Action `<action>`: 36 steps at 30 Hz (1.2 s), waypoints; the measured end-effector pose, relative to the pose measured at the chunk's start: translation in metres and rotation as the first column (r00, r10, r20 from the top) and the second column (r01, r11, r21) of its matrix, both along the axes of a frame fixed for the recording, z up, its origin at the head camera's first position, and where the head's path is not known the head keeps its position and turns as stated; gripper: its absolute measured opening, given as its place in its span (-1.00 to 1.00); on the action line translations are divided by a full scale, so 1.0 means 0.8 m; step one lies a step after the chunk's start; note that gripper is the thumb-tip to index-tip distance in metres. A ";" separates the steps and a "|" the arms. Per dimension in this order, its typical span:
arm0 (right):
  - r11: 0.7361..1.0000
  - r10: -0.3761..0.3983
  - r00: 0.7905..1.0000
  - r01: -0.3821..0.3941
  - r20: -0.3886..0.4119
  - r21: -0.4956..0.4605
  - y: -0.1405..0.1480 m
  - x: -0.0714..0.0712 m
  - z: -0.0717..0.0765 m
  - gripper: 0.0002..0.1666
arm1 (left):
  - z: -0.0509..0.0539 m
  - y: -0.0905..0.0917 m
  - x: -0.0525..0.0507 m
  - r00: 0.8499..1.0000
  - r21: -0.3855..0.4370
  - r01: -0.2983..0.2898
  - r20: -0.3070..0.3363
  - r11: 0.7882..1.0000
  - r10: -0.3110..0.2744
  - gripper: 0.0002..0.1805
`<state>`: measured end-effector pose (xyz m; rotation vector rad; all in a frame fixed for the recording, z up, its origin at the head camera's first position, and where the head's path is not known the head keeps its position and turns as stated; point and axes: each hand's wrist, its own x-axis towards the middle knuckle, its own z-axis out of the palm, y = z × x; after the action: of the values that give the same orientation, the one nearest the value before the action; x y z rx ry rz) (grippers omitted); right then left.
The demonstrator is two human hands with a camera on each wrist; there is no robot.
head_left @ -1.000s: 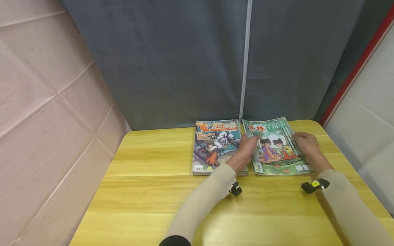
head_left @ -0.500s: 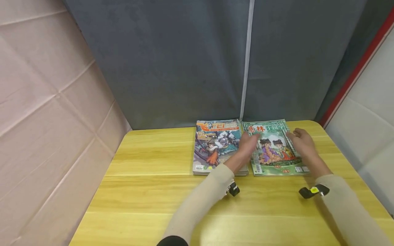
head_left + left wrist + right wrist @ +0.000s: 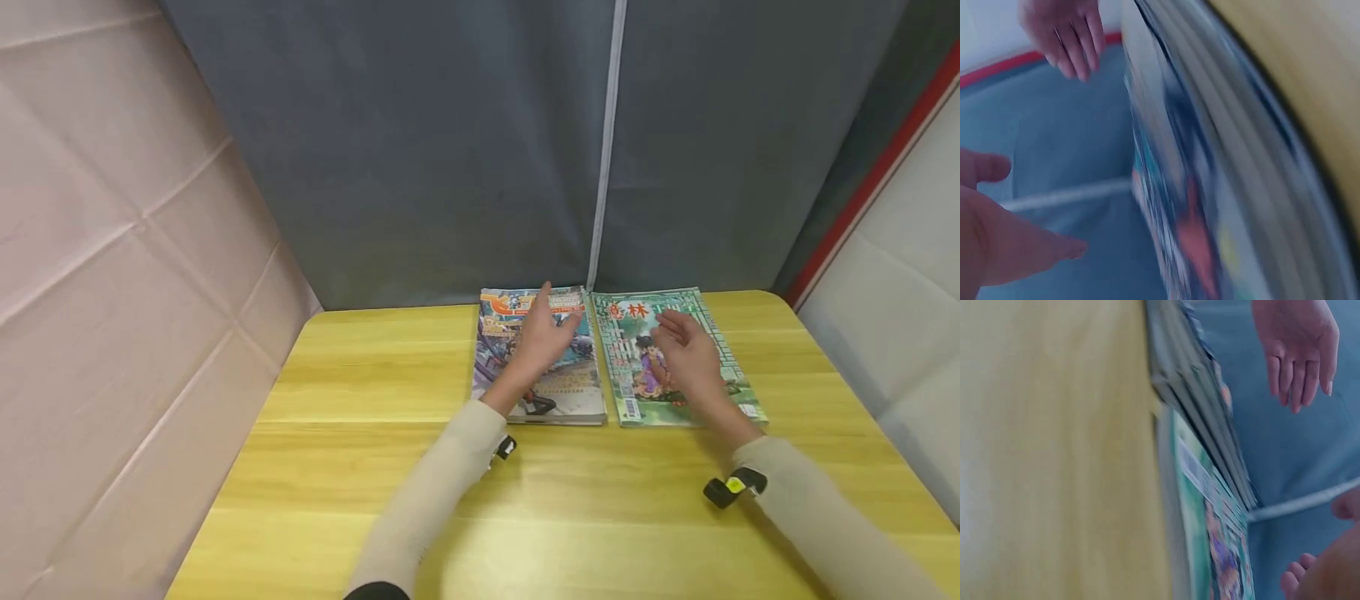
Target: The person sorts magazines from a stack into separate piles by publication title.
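Observation:
My left hand hovers over a stack of magazines with a colourful cartoon cover; its fingers are extended and it holds nothing. To the right, a green-covered magazine lies beside that stack, a narrow gap between them. My right hand hangs above the green magazine with relaxed fingers and nothing in its grasp. It hides part of the cover picture. The left wrist view shows the stack's page edges with several layers. In the right wrist view the left hand appears palm-side, well off the covers.
Both piles lie on a yellow wood-grain table, near its back edge. A dark grey curtain with a pale strip stands right behind. Pale pink cloth borders the left side and a white panel the right.
Both hands have come off the green magazine's sides and lifted. The left hand has moved left over the stack; the right has moved left above the green magazine.

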<state>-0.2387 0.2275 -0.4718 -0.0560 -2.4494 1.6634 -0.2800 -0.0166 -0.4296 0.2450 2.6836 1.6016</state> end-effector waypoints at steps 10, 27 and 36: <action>0.959 0.212 0.967 -0.234 0.142 0.159 -0.049 0.010 -0.006 -0.05 | -0.009 -0.099 -0.012 0.999 -0.234 -0.036 0.018 0.972 0.041 0.03; 0.948 0.248 0.943 -0.284 0.224 0.145 -0.099 0.015 -0.011 0.08 | -0.042 -0.164 0.009 0.992 -0.381 0.093 0.115 0.920 -0.053 -0.41; 0.961 0.182 0.936 -0.234 0.302 0.147 -0.115 0.016 -0.010 0.24 | -0.046 -0.157 0.017 0.982 -0.242 0.163 0.129 0.957 -0.135 -0.20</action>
<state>-0.2260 0.1357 -0.4795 -0.0123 -2.9075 1.5996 -0.2664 -0.1425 -0.4660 0.3339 2.6729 1.1836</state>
